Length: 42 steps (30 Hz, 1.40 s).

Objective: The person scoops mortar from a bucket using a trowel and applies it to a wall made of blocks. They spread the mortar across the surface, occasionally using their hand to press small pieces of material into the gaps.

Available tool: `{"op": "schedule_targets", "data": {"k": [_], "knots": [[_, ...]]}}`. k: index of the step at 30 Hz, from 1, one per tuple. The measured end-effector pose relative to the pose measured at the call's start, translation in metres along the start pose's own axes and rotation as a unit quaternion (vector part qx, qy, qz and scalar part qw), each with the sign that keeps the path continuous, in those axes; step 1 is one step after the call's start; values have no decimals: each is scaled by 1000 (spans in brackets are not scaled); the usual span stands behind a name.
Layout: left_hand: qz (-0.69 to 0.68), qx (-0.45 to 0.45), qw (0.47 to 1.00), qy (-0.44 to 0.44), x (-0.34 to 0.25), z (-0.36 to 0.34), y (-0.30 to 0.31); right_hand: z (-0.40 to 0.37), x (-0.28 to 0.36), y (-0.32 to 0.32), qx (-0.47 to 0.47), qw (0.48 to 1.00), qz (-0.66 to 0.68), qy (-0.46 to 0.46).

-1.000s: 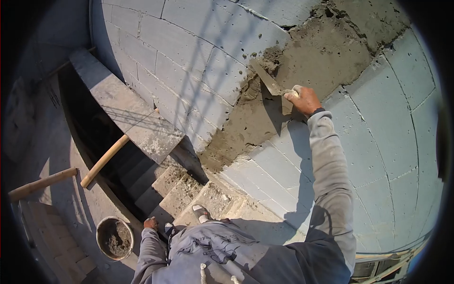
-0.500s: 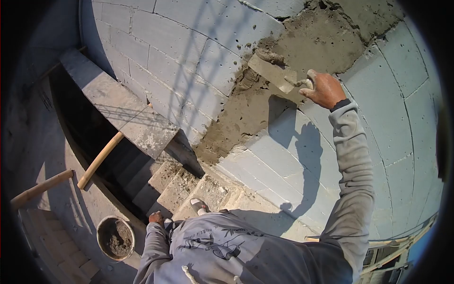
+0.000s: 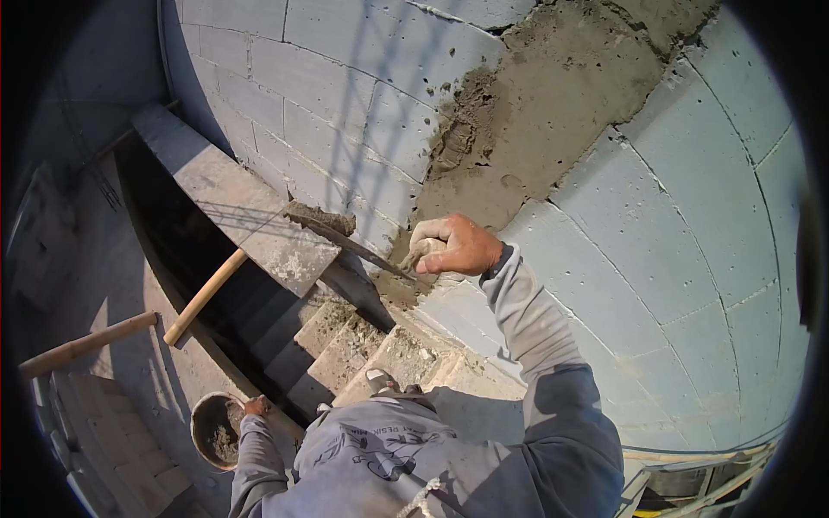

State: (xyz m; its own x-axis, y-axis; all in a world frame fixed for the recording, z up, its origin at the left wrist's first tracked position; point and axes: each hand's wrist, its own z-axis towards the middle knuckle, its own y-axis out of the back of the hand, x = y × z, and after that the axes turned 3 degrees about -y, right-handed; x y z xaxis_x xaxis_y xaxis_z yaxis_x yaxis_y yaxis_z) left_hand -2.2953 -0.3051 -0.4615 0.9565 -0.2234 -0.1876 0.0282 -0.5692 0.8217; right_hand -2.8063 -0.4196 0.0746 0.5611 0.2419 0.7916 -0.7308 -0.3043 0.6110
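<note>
My right hand (image 3: pixel 456 245) is closed round the handle of a trowel (image 3: pixel 367 254), low in front of the wall. The blade shows nearly edge-on and carries a lump of wet mortar (image 3: pixel 321 217) at its far end. Behind the hand, a broad band of grey mortar (image 3: pixel 553 104) runs diagonally up the pale block wall (image 3: pixel 639 259). My left hand (image 3: pixel 257 406) is down at the rim of a bucket (image 3: pixel 204 449) and appears to grip it, though its fingers are small and partly hidden. Mortar (image 3: pixel 226 436) lies inside the bucket.
Concrete steps (image 3: pixel 324 332) with rubble descend beside my feet into a dark stairwell opening (image 3: pixel 164 207). A wide plank (image 3: pixel 224 198) spans part of that opening. Wooden poles (image 3: pixel 205 298) lie at its edge, and stacked blocks (image 3: pixel 112 432) stand at lower left.
My right hand has brought the trowel down and left, away from the mortar band, its blade now turned edge-on with mortar on it. My left hand has moved left onto the bucket's rim.
</note>
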Motion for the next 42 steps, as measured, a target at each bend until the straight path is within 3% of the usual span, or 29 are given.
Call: {"op": "schedule_targets", "data": {"k": [1, 2, 3, 5, 6, 7, 9, 10, 12, 14, 15, 16, 18, 20, 22, 24, 26, 28, 31, 34, 36, 37, 42], "knots": [[-10, 2, 999, 43, -3, -4, 0, -4, -27, 21, -68, 975, 176, -119], [-18, 13, 996, 85, -4, -19, -5, -24, -50, 18, -63, 973, 182, -128], [-14, 27, 996, 87, 0, -41, -9, -56, -68, -2, -70, 966, 151, -199], [-40, 20, 999, -30, -34, -16, 6, -77, -110, -11, -87, 953, 37, -287], [-34, 45, 993, -102, -39, -26, 0, -100, -132, -47, -24, 955, -59, -291], [-183, 109, 976, -36, -46, -7, -22, -118, -146, -84, 45, 954, -122, -270], [-458, 170, 860, 150, -64, 25, -56, -130, -161, -103, 87, 951, -171, -243], [-374, 94, 920, 69, -76, 20, -58, -136, -165, -108, 97, 951, -180, -234], [-174, -68, 978, -96, -98, 17, -43, -140, -155, -69, -57, 926, -239, -288], [-64, -153, 969, -183, -120, 35, -23, -127, -101, -13, -71, 902, -248, -346], [-371, -102, 923, 0, -139, 49, -14, -124, -84, 11, -99, 907, -277, -301], [-629, -31, 754, 184, -153, 60, -5, -121, -66, 31, -123, 909, -305, -257], [-630, -13, 759, 167, -155, 75, 8, -102, -18, 61, -149, 903, -368, -168], [-627, 1, 765, 149, -157, 84, 25, -74, 23, 85, -185, 818, -516, -174], [-674, -12, 719, 168, -162, 80, 44, -36, 63, 95, -214, 696, -635, -258], [-671, -15, 727, 145, -157, 85, 33, -10, 77, 111, -219, 636, -708, -216], [-739, -36, 645, 193, -160, 83, 28, 13, 86, 120, -223, 614, -727, -211], [-727, -22, 661, 183, -156, 80, 3, 29, 88, 127, -225, 593, -746, -205], [-684, -7, 714, 147, -143, 88, -61, 49, 81, 137, -196, 594, -725, -289], [-651, 4, 750, 116, -140, 109, -104, 39, 53, 140, -157, 595, -736, -281], [-728, 24, 670, 142, -149, 127, -126, 36, 59, 134, -162, 592, -739, -278], [-765, 33, 624, 156, -154, 129, -129, 33, 58, 132, -173, 589, -736, -285], [-744, 90, 648, 138, -142, 114, -71, 8, 56, 136, -176, 552, -753, -312]]}}
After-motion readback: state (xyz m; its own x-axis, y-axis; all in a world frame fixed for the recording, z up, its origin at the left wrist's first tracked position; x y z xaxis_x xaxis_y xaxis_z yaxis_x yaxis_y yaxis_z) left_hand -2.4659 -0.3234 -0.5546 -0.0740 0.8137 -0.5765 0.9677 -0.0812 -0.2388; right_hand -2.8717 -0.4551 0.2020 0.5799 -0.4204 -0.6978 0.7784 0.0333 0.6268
